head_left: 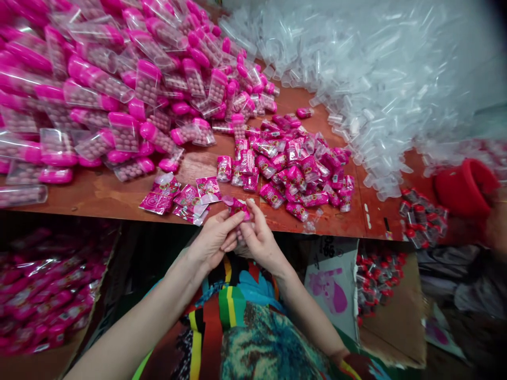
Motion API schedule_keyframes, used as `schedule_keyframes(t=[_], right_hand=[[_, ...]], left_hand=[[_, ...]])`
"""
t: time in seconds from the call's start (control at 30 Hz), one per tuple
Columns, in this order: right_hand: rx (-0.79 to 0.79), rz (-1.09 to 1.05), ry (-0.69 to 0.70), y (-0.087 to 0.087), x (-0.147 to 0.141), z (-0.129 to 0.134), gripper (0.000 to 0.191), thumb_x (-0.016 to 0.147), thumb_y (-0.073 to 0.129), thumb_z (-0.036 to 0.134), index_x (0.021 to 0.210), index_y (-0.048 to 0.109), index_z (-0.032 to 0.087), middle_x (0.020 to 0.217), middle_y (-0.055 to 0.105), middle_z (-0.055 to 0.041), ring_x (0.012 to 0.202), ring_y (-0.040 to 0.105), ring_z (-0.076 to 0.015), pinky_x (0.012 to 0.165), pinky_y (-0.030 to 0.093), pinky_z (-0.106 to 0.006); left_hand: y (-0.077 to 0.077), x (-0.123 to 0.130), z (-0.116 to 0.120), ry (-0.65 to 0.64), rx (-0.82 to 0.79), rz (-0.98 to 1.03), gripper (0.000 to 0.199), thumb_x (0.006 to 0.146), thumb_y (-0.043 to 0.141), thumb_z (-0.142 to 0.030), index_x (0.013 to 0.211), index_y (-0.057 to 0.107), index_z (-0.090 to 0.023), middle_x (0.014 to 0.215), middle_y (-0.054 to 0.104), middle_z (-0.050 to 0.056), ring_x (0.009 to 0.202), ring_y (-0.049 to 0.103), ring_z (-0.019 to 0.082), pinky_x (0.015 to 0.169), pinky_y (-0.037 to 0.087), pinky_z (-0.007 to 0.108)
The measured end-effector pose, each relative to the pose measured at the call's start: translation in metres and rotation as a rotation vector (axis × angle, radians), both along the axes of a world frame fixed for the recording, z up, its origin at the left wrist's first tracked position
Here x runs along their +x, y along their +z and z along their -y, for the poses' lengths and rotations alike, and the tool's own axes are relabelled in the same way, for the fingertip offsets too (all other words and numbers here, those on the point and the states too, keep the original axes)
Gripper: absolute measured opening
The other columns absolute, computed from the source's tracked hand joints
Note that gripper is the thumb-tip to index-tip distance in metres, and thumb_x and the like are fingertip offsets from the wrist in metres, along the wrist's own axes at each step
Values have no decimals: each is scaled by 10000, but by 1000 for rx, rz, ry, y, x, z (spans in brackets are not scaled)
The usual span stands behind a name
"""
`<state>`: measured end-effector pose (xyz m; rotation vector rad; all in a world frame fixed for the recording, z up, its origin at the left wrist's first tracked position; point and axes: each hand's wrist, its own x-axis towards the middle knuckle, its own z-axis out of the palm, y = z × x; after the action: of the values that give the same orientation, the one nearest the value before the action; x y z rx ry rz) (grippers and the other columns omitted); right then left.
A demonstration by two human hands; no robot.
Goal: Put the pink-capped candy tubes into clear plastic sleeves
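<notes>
Close to the table's front edge, my left hand and my right hand meet around a small candy container with pink balls inside. A shiny pink printed wrapper shows at its upper end, between my fingertips. Fingers of both hands are bent and closed on it, and they hide most of its body. Left of my hands lie flat pink printed wrappers in small stacks. Just beyond and to the right is a heap of wrapped pink containers.
Pink-capped containers of balls are piled at the left on the brown table. Clear empty tubes cover the back right. A red bucket and red-capped containers stand right. Below are boxes of pink packs and red-capped containers.
</notes>
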<state>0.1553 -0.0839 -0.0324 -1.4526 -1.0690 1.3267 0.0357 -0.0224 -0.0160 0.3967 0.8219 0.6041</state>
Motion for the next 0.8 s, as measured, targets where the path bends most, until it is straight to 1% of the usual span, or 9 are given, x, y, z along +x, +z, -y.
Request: schedule_keyframes(t=[0.1,0.2,0.3,0.37,0.47,0.53,0.6,0.7,0.8], right_hand=[[-43,-285,-65,-5,-4,0,637,937,529,431,1480,237,274,694,514,44,554,493,-103,511,426,-211],[-44,-356,-62,-6,-6,4,689,934,550,415,1499,176,291,692,523,58,523,468,-84,491,404,-192],[-23,-273,-39,-3,-5,8,685,943,540,380,1507,161,291,712,575,49,524,503,-86,507,435,-201],[16,-142,-34,-1,-3,9,638,947,524,353,1498,213,279,745,626,28,559,559,-103,549,481,-230],[77,86,-38,4,1,7,536,937,516,311,1447,360,257,806,670,-9,604,599,-127,593,521,-267],[91,165,-53,5,3,7,490,932,515,296,1412,425,248,838,680,-24,626,605,-137,602,527,-277],[91,146,-76,4,2,8,480,931,515,289,1403,439,245,851,685,-25,665,621,-147,631,533,-289],[64,2,-117,0,1,12,453,924,537,294,1370,479,236,885,693,-31,769,649,-160,724,537,-310],[-25,-159,-151,-2,-1,15,431,913,563,331,1329,513,230,903,691,-40,753,637,-148,685,530,-286]], left_hand=[[1,-1,0,-28,10,-9,286,753,768,-356,770,587,-136,443,509,-65,273,246,-8,290,191,131],[4,-3,-3,-12,12,-26,277,770,751,-358,808,634,-111,464,524,-53,286,235,-12,300,195,137],[4,-3,-3,-24,5,-9,289,787,733,-382,782,639,-109,419,445,-79,294,213,-6,311,213,141],[2,-2,-2,-49,-3,13,307,799,719,-400,732,620,-117,403,407,-86,300,227,1,325,238,143],[0,0,0,-47,-17,42,333,826,685,-426,721,603,-120,454,455,-67,314,256,2,337,258,148],[2,0,-1,-22,-22,43,335,823,686,-436,741,597,-123,516,500,-55,320,272,-2,332,251,150],[4,0,-3,29,-16,18,327,796,718,-423,736,575,-136,537,502,-64,316,272,-4,324,235,149],[5,-2,-8,157,21,-56,297,756,763,-358,722,550,-153,492,456,-92,303,253,-1,315,213,145],[4,-3,-11,228,54,-113,291,748,766,-301,665,531,-151,430,399,-101,302,241,4,317,219,141]])
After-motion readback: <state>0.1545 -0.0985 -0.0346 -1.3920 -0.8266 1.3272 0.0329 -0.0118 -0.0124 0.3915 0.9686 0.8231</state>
